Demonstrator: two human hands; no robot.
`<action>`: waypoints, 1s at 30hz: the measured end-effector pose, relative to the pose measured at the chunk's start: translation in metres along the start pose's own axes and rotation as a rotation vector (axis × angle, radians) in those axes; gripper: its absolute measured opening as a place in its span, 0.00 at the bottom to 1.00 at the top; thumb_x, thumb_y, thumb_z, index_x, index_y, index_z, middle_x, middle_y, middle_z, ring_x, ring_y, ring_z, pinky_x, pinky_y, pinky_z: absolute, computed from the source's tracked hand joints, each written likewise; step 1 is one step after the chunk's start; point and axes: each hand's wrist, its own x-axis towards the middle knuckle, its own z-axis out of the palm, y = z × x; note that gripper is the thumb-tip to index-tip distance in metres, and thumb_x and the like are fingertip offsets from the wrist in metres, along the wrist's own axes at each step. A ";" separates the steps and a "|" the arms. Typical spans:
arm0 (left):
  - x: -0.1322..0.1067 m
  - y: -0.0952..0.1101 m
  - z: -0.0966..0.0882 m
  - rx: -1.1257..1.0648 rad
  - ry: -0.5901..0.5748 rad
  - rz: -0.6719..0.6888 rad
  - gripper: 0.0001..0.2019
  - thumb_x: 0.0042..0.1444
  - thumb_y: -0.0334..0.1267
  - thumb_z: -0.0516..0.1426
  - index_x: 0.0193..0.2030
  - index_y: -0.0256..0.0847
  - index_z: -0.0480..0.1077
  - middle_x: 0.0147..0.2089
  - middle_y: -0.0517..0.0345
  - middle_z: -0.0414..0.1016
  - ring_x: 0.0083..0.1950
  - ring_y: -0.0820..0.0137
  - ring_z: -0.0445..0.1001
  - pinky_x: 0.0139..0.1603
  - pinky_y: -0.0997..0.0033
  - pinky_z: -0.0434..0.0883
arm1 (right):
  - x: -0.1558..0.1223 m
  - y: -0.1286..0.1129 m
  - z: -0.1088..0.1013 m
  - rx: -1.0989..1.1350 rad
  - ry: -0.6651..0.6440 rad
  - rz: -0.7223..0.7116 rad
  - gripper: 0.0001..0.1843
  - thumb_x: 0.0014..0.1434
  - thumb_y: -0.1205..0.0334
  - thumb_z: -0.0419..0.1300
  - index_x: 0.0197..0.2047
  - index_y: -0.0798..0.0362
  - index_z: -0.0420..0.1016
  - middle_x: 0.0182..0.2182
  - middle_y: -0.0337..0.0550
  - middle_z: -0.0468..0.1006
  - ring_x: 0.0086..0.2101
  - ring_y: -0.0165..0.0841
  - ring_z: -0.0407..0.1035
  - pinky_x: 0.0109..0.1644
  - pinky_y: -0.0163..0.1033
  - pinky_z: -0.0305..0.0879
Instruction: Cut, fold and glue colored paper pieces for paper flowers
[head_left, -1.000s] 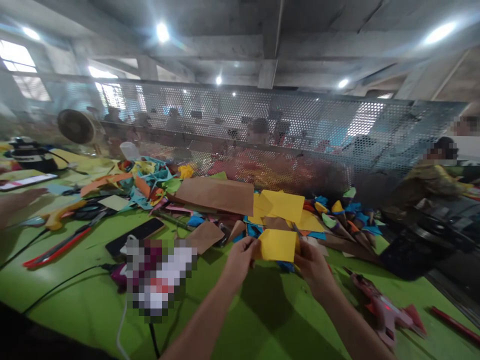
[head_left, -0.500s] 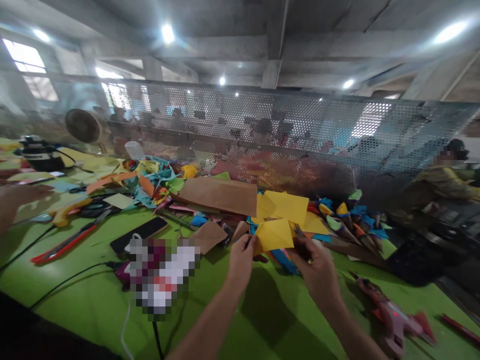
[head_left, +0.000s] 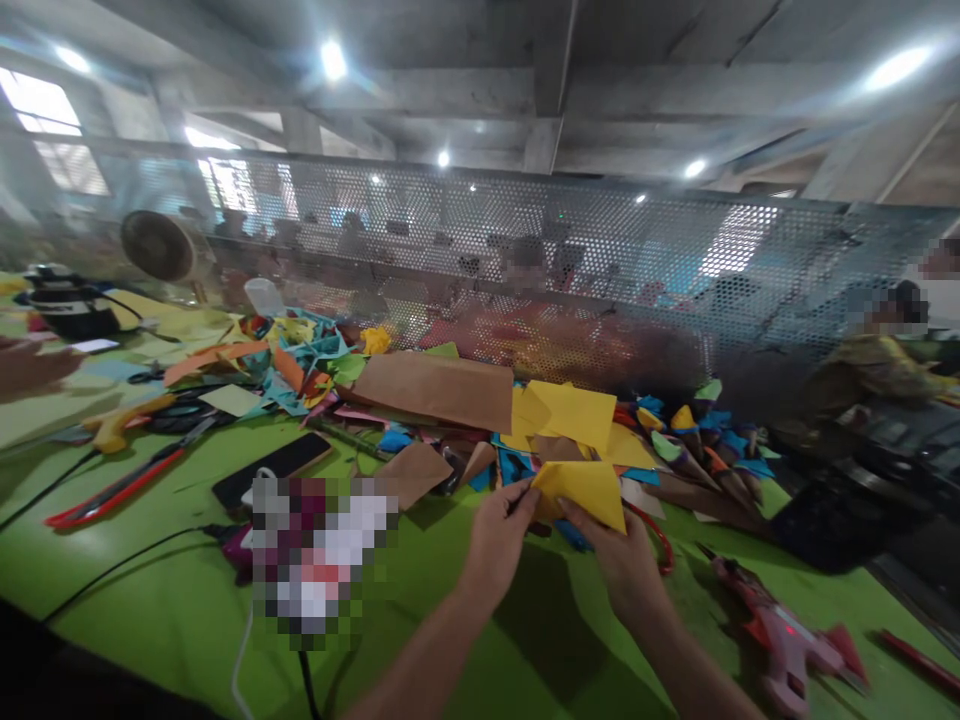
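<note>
A piece of yellow paper is held up over the green table between both hands. My left hand pinches its left corner between thumb and fingers. Lower down on the sheet, my right hand presses its thumb on the front, with the other fingers hidden behind. A red loop, like a scissors handle, sticks out beside the right hand; its other end is hidden. Just beyond lie more yellow sheets and a large brown paper piece. Something blue shows beneath the held paper.
A pink glue gun lies at the right. Paper cones are heaped behind it. Left are a phone, a red-edged cutter, a power strip with cords and a yellow glue gun. Another person's hand is far left.
The yellow paper has shifted right and turned in my hands. My right thumb now lies on its front. The blade tip seen by my right hand is gone and a red loop shows.
</note>
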 end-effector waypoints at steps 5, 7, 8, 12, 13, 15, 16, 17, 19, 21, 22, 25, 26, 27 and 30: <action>0.000 0.003 -0.002 0.138 -0.016 0.064 0.17 0.59 0.46 0.55 0.46 0.40 0.79 0.41 0.56 0.80 0.46 0.61 0.75 0.46 0.68 0.69 | 0.000 0.000 0.000 0.062 0.062 0.124 0.21 0.38 0.51 0.75 0.33 0.54 0.82 0.36 0.51 0.85 0.38 0.49 0.79 0.45 0.52 0.76; 0.000 0.003 -0.002 0.159 0.003 0.047 0.15 0.58 0.45 0.55 0.41 0.38 0.79 0.36 0.56 0.79 0.41 0.62 0.74 0.43 0.70 0.68 | 0.001 -0.001 0.000 0.057 0.041 0.123 0.21 0.39 0.50 0.75 0.34 0.55 0.82 0.37 0.51 0.85 0.39 0.48 0.78 0.45 0.51 0.76; 0.000 0.004 -0.002 0.159 0.018 0.036 0.15 0.57 0.45 0.56 0.38 0.37 0.79 0.35 0.56 0.78 0.39 0.64 0.73 0.41 0.70 0.68 | 0.001 -0.002 0.000 0.054 0.015 0.110 0.21 0.41 0.50 0.74 0.35 0.54 0.82 0.37 0.50 0.85 0.39 0.47 0.78 0.46 0.50 0.76; 0.002 0.004 -0.001 0.078 0.085 -0.007 0.15 0.54 0.47 0.57 0.35 0.36 0.78 0.31 0.57 0.76 0.35 0.67 0.71 0.39 0.71 0.66 | 0.002 -0.004 0.001 0.019 -0.120 0.069 0.22 0.46 0.49 0.72 0.40 0.54 0.83 0.41 0.50 0.84 0.43 0.46 0.77 0.51 0.49 0.73; 0.002 0.004 -0.001 0.059 0.097 -0.018 0.16 0.54 0.48 0.58 0.35 0.36 0.78 0.31 0.57 0.75 0.35 0.67 0.71 0.39 0.71 0.66 | 0.002 -0.005 0.001 0.007 -0.140 0.076 0.22 0.46 0.48 0.72 0.41 0.55 0.83 0.41 0.50 0.84 0.43 0.46 0.77 0.51 0.49 0.73; 0.002 0.004 0.000 0.025 0.103 -0.033 0.17 0.53 0.49 0.59 0.36 0.35 0.78 0.31 0.56 0.75 0.36 0.67 0.71 0.39 0.71 0.66 | 0.003 -0.004 0.001 -0.009 -0.154 0.095 0.23 0.46 0.47 0.72 0.40 0.55 0.83 0.41 0.51 0.84 0.42 0.47 0.77 0.50 0.49 0.73; 0.002 0.004 0.000 0.007 0.096 -0.038 0.18 0.52 0.49 0.59 0.36 0.34 0.78 0.31 0.56 0.75 0.36 0.67 0.71 0.39 0.71 0.66 | 0.003 -0.003 0.000 -0.016 -0.155 0.101 0.23 0.45 0.46 0.72 0.39 0.55 0.83 0.41 0.51 0.84 0.41 0.47 0.77 0.49 0.49 0.73; 0.002 0.004 0.001 -0.010 0.086 -0.042 0.18 0.52 0.50 0.59 0.37 0.34 0.78 0.32 0.55 0.76 0.36 0.67 0.71 0.39 0.70 0.66 | 0.003 -0.002 0.000 -0.022 -0.150 0.104 0.23 0.45 0.46 0.72 0.38 0.55 0.83 0.40 0.51 0.85 0.41 0.47 0.78 0.49 0.49 0.73; 0.003 0.002 0.001 -0.034 0.067 -0.050 0.19 0.51 0.49 0.60 0.37 0.33 0.78 0.32 0.55 0.76 0.35 0.67 0.71 0.40 0.70 0.66 | 0.004 0.000 -0.002 -0.033 -0.133 0.103 0.22 0.44 0.46 0.72 0.36 0.55 0.83 0.39 0.51 0.85 0.41 0.47 0.78 0.49 0.48 0.73; 0.003 0.001 0.002 -0.035 0.058 -0.055 0.18 0.51 0.49 0.60 0.37 0.33 0.78 0.32 0.55 0.76 0.35 0.66 0.71 0.40 0.69 0.67 | 0.005 0.002 -0.002 -0.031 -0.114 0.095 0.22 0.43 0.46 0.72 0.35 0.55 0.83 0.38 0.51 0.85 0.40 0.48 0.78 0.49 0.48 0.73; 0.003 0.000 0.001 -0.035 0.054 -0.052 0.18 0.51 0.49 0.60 0.38 0.33 0.78 0.33 0.55 0.77 0.36 0.66 0.72 0.41 0.69 0.67 | 0.005 0.002 -0.001 -0.021 -0.106 0.088 0.22 0.43 0.45 0.72 0.35 0.55 0.83 0.37 0.51 0.85 0.40 0.48 0.78 0.48 0.48 0.73; 0.003 0.000 0.001 -0.042 0.047 -0.036 0.19 0.50 0.49 0.60 0.41 0.34 0.79 0.35 0.54 0.78 0.38 0.65 0.74 0.43 0.69 0.68 | 0.004 0.000 0.001 0.010 -0.094 0.066 0.24 0.42 0.46 0.73 0.38 0.55 0.83 0.37 0.51 0.85 0.42 0.49 0.78 0.50 0.49 0.73; 0.003 0.001 0.001 -0.048 0.046 -0.032 0.20 0.50 0.49 0.61 0.41 0.34 0.79 0.35 0.54 0.79 0.39 0.64 0.74 0.43 0.68 0.68 | 0.003 -0.001 0.002 0.020 -0.090 0.062 0.25 0.42 0.46 0.73 0.39 0.55 0.83 0.37 0.51 0.85 0.43 0.49 0.77 0.50 0.49 0.73; 0.003 0.001 0.001 -0.052 0.045 -0.029 0.20 0.50 0.50 0.61 0.41 0.34 0.79 0.34 0.54 0.79 0.39 0.64 0.74 0.44 0.68 0.69 | 0.003 -0.002 0.003 0.027 -0.083 0.059 0.26 0.42 0.46 0.73 0.40 0.55 0.83 0.37 0.51 0.85 0.43 0.49 0.77 0.50 0.50 0.73; 0.001 0.002 0.002 -0.037 0.040 -0.029 0.20 0.49 0.50 0.61 0.39 0.34 0.79 0.33 0.55 0.79 0.38 0.64 0.75 0.43 0.68 0.69 | 0.002 -0.001 0.003 0.032 -0.057 0.054 0.26 0.42 0.46 0.73 0.41 0.55 0.82 0.37 0.51 0.85 0.41 0.48 0.78 0.48 0.49 0.74</action>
